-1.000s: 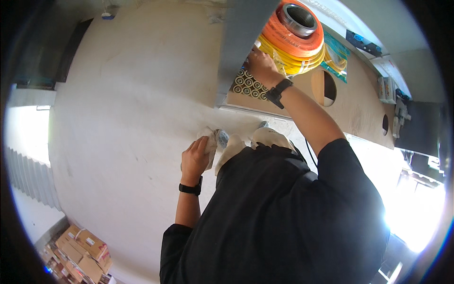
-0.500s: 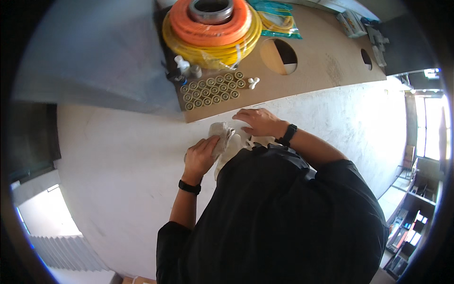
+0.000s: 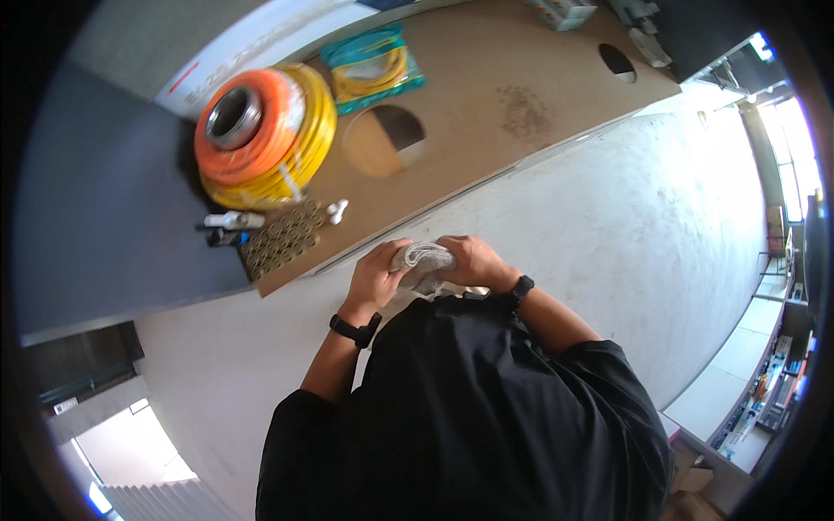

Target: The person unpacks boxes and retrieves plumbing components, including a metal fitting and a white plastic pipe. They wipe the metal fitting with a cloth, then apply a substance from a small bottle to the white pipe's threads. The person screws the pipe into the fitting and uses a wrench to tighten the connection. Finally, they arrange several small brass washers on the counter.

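Note:
A folded, greyish-white knit cloth is held in front of my chest, its rolled layers facing up. My left hand grips its left end, and my right hand is closed around the right end. Both wrists wear black bands. Just beyond my hands runs the front edge of a brown board table. On its near left corner stand rows of small, round, brass-coloured parts, beside a small white plastic fitting. Some pale material shows below the cloth, mostly hidden by my black shirt.
Orange hose lies coiled on a yellow hose coil, with a metal ring on top. A teal bag of yellow hose is behind a round hole in the board. A white bottle lies at the left. Shelves line the right.
My right hand, empty with fingers stretched out before, has closed on the cloth. My left hand has brought the cloth to the right and turned it. The whole view has swung round.

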Motion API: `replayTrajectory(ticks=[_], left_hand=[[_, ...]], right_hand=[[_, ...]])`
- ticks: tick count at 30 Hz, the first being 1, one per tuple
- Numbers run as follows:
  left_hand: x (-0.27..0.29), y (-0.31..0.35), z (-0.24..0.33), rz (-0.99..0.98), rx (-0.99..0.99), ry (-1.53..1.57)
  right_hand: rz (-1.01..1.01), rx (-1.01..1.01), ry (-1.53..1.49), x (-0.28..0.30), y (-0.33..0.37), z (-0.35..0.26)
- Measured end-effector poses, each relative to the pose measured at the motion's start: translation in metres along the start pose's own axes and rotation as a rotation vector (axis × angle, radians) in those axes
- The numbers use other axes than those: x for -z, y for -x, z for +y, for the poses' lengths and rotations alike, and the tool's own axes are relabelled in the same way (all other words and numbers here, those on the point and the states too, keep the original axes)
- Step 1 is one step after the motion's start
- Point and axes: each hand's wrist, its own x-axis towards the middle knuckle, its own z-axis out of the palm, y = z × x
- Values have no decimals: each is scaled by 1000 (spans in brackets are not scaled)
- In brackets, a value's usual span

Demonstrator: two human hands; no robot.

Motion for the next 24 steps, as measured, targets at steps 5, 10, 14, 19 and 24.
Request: replayTrajectory(ticks=[5, 10, 14, 19, 24], left_hand=[[-68, -66, 34, -61, -9, 7], [-116, -127, 80, -187, -113, -17], [-146, -184, 106, -283, -233, -11], [-197, -250, 109, -369, -171, 58], [-287, -343, 109, -363, -323, -100]], right_hand=[[132, -124, 117, 60, 47, 48], [273, -147, 5, 127, 87, 84], [359, -176, -38, 169, 103, 115], [423, -220, -171, 233, 117, 157], [637, -496, -271, 280, 150, 256]])
